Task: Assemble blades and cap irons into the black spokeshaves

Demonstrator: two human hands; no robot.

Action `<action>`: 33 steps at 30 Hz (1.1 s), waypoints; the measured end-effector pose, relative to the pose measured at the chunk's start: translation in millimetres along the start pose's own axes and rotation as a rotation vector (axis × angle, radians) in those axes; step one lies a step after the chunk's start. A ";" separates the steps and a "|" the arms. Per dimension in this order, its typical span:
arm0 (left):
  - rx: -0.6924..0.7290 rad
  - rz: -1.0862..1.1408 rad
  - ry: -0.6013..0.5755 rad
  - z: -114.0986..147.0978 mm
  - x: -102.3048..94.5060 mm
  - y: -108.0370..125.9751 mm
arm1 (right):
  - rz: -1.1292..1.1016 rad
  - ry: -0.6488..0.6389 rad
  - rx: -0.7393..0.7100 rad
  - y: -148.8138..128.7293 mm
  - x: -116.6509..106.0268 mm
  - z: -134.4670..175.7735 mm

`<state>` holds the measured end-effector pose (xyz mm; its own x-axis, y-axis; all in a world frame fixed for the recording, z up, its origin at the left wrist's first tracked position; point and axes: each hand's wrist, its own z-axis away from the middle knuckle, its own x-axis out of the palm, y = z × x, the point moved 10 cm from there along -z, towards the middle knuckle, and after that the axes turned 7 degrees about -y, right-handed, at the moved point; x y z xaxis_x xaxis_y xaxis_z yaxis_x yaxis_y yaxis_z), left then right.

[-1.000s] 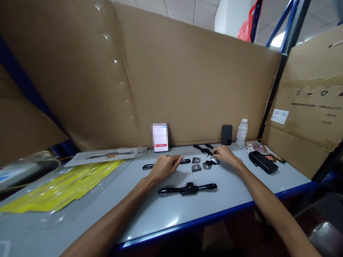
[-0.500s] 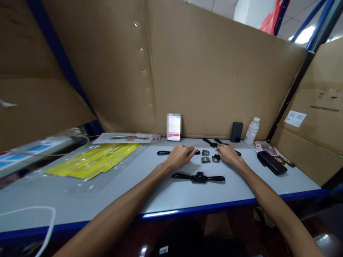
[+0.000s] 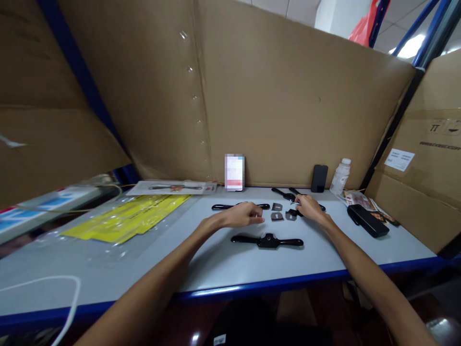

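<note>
A black spokeshave body [image 3: 268, 240] with two handles lies nearest the front edge of the table. Behind it, my left hand [image 3: 243, 215] hovers over the table with loosely bent fingers and nothing visible in them. It partly covers another black spokeshave body [image 3: 220, 207]. Several small metal blades [image 3: 277, 216] lie between my hands. My right hand [image 3: 310, 208] has its fingertips pinched together by a small black piece [image 3: 293, 212]; what they hold is too small to make out. Beyond it lie more black spokeshave bodies [image 3: 283, 193], one partly hidden under the hand.
A lit phone [image 3: 235, 174] and a dark phone [image 3: 319, 179] lean at the back, with a plastic bottle [image 3: 340, 176] beside. At right sit a black case [image 3: 368, 221] and a cardboard box [image 3: 406, 192]. Yellow packaging [image 3: 126, 218] and a packaged spokeshave [image 3: 173, 188] lie left.
My left hand has come slightly down and nearer, off the rear spokeshave body, and its fingers have loosened. My right hand stays in almost the same place.
</note>
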<state>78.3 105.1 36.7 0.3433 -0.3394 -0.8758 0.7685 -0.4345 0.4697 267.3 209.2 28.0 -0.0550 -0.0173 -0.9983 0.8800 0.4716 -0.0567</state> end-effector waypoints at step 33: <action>-0.044 -0.044 -0.213 29.9 19.9 26.8 | -0.910 -0.223 -0.584 -122.1 -10.8 55.6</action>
<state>89.5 61.8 35.2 0.1900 -0.4917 -0.8498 0.8047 -0.4179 0.4217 186.7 102.8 45.2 -0.4310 -0.7003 -0.5690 0.1927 0.5446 -0.8163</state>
